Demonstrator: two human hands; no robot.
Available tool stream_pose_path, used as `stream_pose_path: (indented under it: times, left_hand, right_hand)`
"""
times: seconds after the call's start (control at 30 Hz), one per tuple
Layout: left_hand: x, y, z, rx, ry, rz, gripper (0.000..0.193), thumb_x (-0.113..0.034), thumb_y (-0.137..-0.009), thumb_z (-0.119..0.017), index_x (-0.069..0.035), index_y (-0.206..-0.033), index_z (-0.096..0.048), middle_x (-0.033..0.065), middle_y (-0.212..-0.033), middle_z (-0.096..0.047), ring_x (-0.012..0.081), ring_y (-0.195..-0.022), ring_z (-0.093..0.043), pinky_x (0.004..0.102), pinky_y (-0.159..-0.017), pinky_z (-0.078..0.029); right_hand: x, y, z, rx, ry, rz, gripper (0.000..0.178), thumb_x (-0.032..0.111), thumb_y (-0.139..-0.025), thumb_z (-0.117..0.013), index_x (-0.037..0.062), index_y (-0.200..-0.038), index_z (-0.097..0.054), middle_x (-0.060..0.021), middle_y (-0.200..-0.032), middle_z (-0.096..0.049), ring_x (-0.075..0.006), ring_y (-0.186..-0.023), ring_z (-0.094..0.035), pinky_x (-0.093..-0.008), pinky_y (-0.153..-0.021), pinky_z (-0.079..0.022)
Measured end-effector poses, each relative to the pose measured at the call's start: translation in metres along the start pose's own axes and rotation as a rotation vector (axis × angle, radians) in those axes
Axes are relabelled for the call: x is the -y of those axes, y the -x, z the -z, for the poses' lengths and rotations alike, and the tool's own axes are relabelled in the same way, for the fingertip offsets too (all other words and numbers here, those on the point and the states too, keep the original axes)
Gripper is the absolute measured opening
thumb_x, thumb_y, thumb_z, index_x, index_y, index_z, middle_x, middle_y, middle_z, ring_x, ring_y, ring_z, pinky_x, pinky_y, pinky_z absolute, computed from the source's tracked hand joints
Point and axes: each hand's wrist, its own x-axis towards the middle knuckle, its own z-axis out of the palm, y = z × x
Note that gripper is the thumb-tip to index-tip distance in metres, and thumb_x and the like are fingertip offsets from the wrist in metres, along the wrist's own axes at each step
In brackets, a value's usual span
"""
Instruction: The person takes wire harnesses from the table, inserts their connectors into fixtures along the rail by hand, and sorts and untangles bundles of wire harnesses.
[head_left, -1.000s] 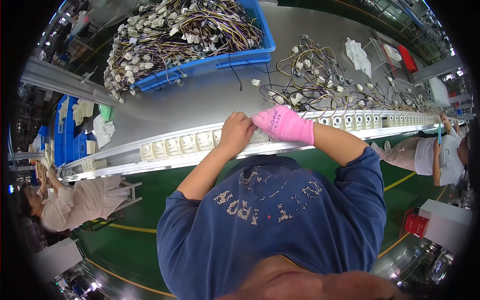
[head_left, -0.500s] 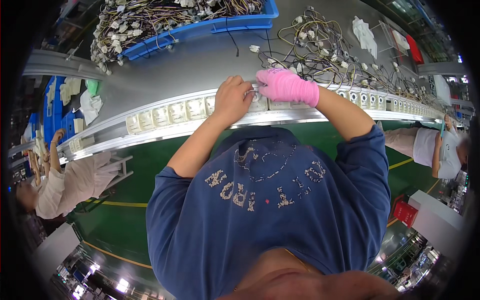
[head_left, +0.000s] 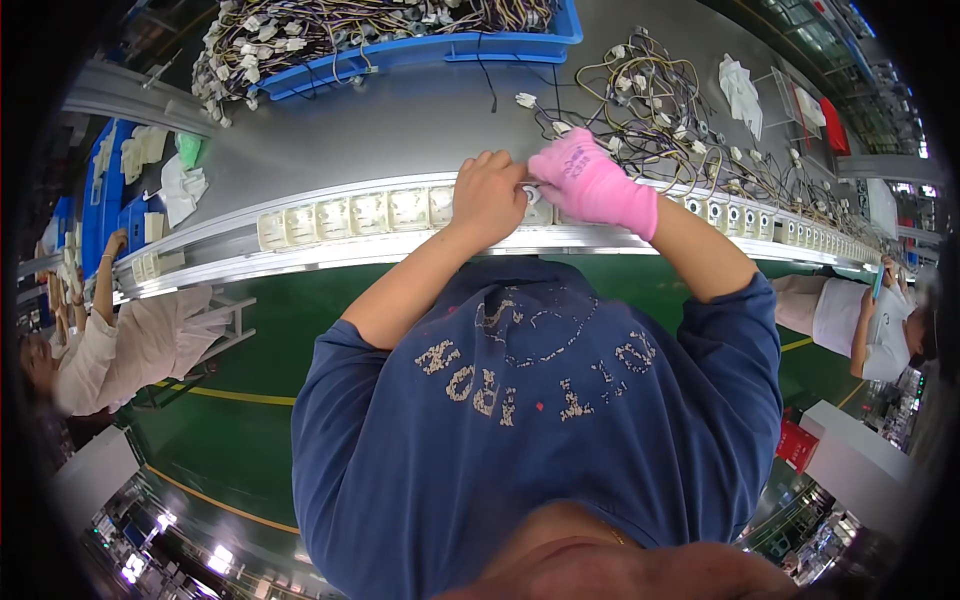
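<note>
Roughly between bare left hand (head_left: pixel 490 198) and pink-gloved right hand (head_left: pixel 592 186) sits a white housing (head_left: pixel 539 212); both bunched narrow, can't tell what's held.

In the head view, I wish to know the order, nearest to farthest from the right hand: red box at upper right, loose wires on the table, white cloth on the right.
From the right hand:
1. Loose wires: their near end lies just beyond it.
2. White cloth: upper right, on the table.
3. Red box: farther right, past the cloth.
</note>
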Motion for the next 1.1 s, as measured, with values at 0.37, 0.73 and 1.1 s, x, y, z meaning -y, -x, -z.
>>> stream_pose_path:
  times: [0.37,0.73,1.1]
  left_hand:
    - [-0.003,-0.003,0.008,-0.046,-0.022,-0.134,0.018,-0.010,-0.068,-0.060,-0.005,-0.086,-0.060,0.0112,-0.096,-0.054,0.0288,-0.093,-0.050,0.0393,-0.079,-0.037]
    - [-0.002,0.004,-0.001,-0.064,-0.044,-0.108,0.012,-0.016,-0.076,-0.055,-0.004,-0.078,-0.056,0.0108,-0.081,-0.056,0.0283,-0.082,-0.053,0.0399,-0.077,-0.038]
    - [-0.007,0.008,-0.002,-0.085,-0.099,-0.074,0.011,-0.016,-0.079,-0.055,-0.006,-0.075,-0.056,0.0065,-0.081,-0.058,0.0226,-0.083,-0.053,0.0356,-0.079,-0.038]
  right_hand:
    - [-0.008,0.000,-0.008,0.023,-0.148,-0.076,0.015,0.023,-0.081,-0.055,0.0105,-0.090,-0.055,-0.0087,-0.079,-0.062,-0.0272,-0.081,-0.062,-0.0396,-0.079,-0.037]
    - [-0.210,-0.027,-0.072,-0.330,-0.148,-0.474,0.032,0.023,-0.077,-0.056,0.0069,-0.105,-0.054,-0.0164,-0.098,-0.059,-0.0338,-0.096,-0.057,-0.0442,-0.081,-0.046]
    - [-0.247,-0.061,-0.159,-0.079,0.021,-0.678,0.029,0.024,-0.076,-0.055,0.0046,-0.096,-0.061,-0.0174,-0.104,-0.064,-0.0304,-0.101,-0.061,-0.0399,-0.084,-0.048]
